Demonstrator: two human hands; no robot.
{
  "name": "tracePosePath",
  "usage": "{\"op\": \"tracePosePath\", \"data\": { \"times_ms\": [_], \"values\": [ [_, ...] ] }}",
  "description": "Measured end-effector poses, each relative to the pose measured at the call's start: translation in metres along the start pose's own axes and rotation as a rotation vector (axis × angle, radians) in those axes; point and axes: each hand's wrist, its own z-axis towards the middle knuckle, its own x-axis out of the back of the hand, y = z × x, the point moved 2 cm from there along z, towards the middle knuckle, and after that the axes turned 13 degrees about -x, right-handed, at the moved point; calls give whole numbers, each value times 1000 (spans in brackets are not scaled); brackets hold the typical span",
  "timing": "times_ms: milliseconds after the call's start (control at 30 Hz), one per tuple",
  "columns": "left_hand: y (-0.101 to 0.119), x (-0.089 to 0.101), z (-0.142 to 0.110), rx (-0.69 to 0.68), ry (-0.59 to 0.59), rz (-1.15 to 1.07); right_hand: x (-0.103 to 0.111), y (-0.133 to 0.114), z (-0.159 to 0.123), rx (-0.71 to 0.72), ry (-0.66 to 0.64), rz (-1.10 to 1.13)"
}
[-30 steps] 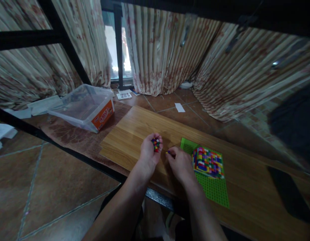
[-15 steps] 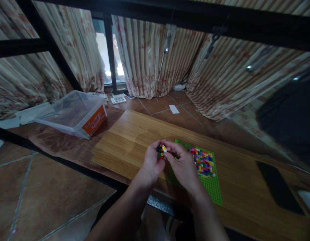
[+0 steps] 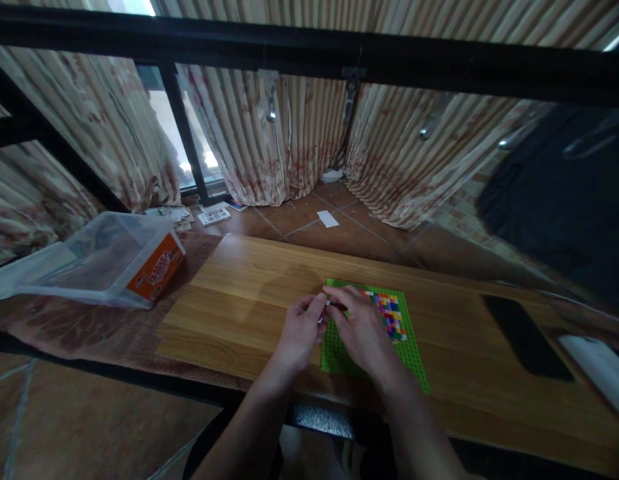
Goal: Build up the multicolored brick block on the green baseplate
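A green baseplate [image 3: 414, 353] lies on the wooden board [image 3: 239, 300], with a patch of many-coloured small bricks [image 3: 388, 312] built on its far right part. My left hand [image 3: 300, 331] is curled at the plate's left edge, its fingers closed round small bricks that are mostly hidden. My right hand [image 3: 358, 328] rests over the plate's left half, thumb and forefinger pinched on a tiny pale piece [image 3: 328, 303] where the two hands meet.
A clear plastic tub with an orange label [image 3: 114, 263] stands at the left on a brown mat. A black phone [image 3: 524, 337] and a white object [image 3: 597, 363] lie at the right. Curtains and a black metal frame [image 3: 309, 53] stand behind.
My view has tilted up and shifted. My hands came together and dropped to the baseplate's left edge; the handful of bricks that showed in my left palm is now covered by fingers.
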Motion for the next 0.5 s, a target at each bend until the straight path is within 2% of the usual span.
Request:
{"op": "tracePosePath", "data": {
  "times_ms": [133, 333, 400, 500],
  "values": [
    [-2, -2, 2, 7, -23, -1, 5, 1, -2, 4, 27, 49],
    [5, -3, 0, 213, -140, -257, 17, 3, -4, -23, 45, 272],
    [7, -3, 2, 292, -137, -338, 22, 8, -3, -35, 64, 361],
    [8, -2, 5, 424, -83, -491, 33, 20, 0, -58, 159, 453]
  ]
}}
